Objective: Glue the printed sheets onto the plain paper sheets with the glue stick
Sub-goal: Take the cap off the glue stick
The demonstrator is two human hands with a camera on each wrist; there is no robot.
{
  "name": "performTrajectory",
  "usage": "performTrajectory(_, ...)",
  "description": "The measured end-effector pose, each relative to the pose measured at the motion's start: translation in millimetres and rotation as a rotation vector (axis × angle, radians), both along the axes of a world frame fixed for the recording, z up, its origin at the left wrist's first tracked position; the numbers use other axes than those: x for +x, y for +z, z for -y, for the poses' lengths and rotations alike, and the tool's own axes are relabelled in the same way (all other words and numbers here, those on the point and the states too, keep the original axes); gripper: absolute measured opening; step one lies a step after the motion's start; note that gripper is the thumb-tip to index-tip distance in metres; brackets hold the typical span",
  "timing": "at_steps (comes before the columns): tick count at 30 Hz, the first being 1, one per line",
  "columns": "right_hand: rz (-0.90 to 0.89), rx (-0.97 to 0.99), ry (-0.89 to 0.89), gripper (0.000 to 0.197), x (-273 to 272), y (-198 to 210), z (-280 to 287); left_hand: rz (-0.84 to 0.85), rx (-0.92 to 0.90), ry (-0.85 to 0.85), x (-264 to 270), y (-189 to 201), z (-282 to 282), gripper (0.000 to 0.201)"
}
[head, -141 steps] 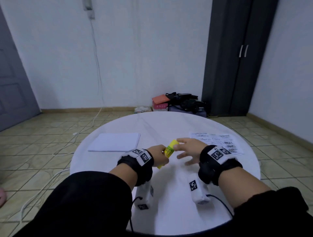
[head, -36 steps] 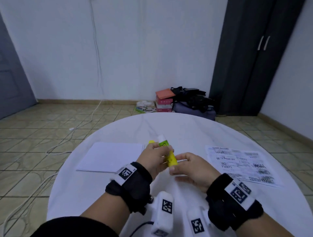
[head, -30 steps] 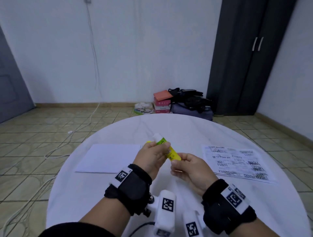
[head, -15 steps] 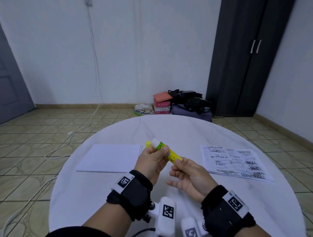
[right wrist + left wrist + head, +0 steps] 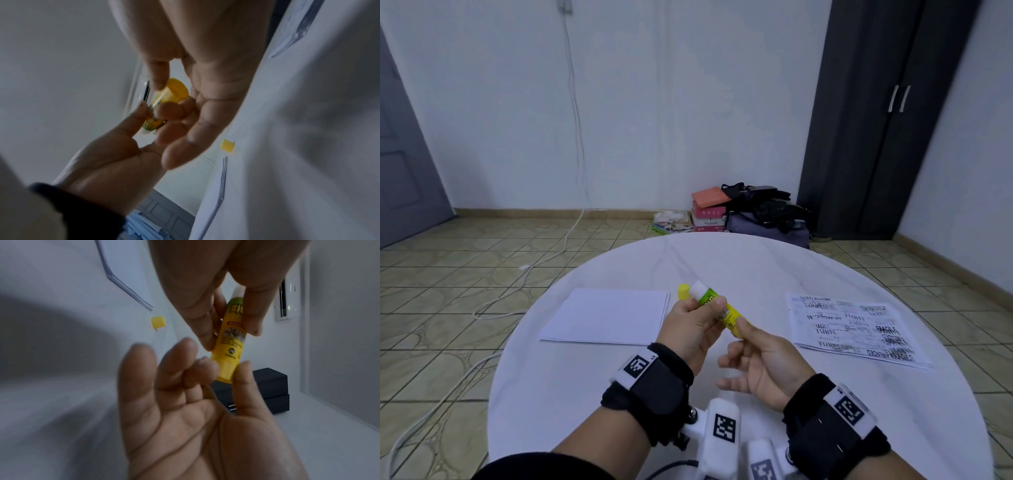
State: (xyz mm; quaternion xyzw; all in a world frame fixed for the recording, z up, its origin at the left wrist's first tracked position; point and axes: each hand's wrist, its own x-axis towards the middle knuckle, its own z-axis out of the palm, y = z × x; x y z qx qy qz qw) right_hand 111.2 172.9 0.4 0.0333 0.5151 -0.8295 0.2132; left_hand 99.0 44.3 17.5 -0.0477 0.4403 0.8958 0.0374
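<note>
Both hands are up over the round white table [image 5: 825,394], working on the yellow-and-green plastic glue stick [image 5: 719,310]. The left hand [image 5: 693,327] has its fingers and thumb wrapped around the upper, green-labelled part of the tube, and the white glue end pokes out past the fingers, tilted away and to the left. The right hand [image 5: 762,363] pinches the yellow twist base at the bottom end between thumb and fingertips, while its other fingers are loosely spread. The small yellow cap [image 5: 683,291] is off, sitting on the table just beside the near right corner of the stack of plain white paper sheets [image 5: 606,315], which lies on the left side. The printed sheets with black text [image 5: 856,329] lie flat on the right side, well apart from the plain ones.
</note>
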Motion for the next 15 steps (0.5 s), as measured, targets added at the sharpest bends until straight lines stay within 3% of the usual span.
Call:
performTrajectory(3,0.058,0.105,0.038,0.051,-0.4,-0.3,-0.5,-0.001,-0.008,0.0,0.2,-0.8,0.6,0.023)
performTrajectory(10,-0.028,-0.036,-0.054,0.034,0.8,-3.9,3.6,-0.004,0.047,-0.006,0.8,-0.7,2.5,0.022)
performTrajectory(13,0.058,0.043,-0.041,0.054,-1.5,-5.1,2.7,-0.021,0.014,-0.018,5.1,1.5,0.9,0.012)
performTrajectory(15,0.069,0.017,-0.046,0.055,-1.0,-6.2,2.6,-0.017,0.007,-0.007,5.7,1.3,1.0,0.011)
